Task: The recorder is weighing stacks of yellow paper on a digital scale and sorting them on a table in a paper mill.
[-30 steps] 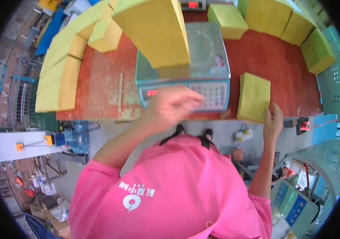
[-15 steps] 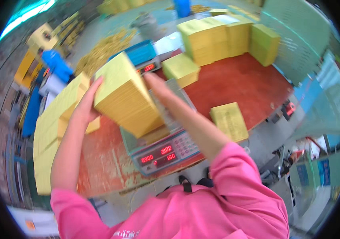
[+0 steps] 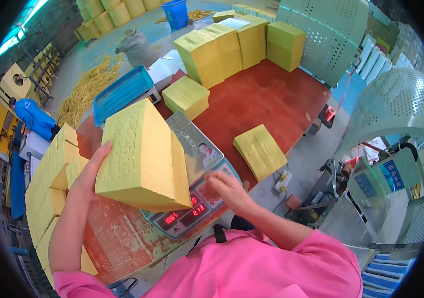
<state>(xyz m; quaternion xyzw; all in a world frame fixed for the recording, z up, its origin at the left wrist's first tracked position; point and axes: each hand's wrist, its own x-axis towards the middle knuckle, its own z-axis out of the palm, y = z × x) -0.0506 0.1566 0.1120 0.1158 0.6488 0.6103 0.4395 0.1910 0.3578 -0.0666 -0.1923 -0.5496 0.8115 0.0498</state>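
Touching left side of tall yellow paper stack (image 3: pixel 127 154) on scale (image 3: pixel 189 134): left hand (image 3: pixel 86 180), grip partly hidden, cannot tell how firm. Right hand (image 3: pixel 230 192), half-second ago reaching past stack, now back near keypad (image 3: pixel 210 198), fingers loosely curled, apparently empty. Readout (image 3: pixel 171 218) changed; only left hand touches stack.

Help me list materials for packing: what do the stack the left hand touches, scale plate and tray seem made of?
Stack: probably matte yellow paper, from rows of curved marks. Scale plate: likely smooth metal, by its grey sheen. Tray: apparently glossy blue plastic, by its moulded-looking rim.
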